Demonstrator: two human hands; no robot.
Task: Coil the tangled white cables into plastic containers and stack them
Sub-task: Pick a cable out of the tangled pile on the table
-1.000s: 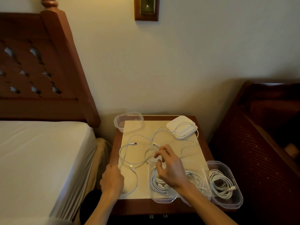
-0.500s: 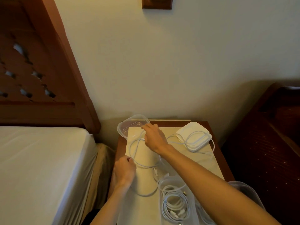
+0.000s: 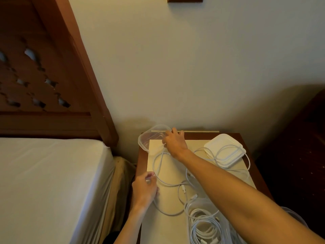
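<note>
Nightstand [image 3: 260, 175]: right grip [image 3: 174, 143] grasps 1 empty container [image 3: 149, 138]; left grip [image 3: 144, 189] pinches cable [image 3: 168, 184].

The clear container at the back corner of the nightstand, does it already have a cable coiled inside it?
No, the clear container looks empty; the right hand reaches to its rim while the loose white cable lies on the tabletop.
</note>
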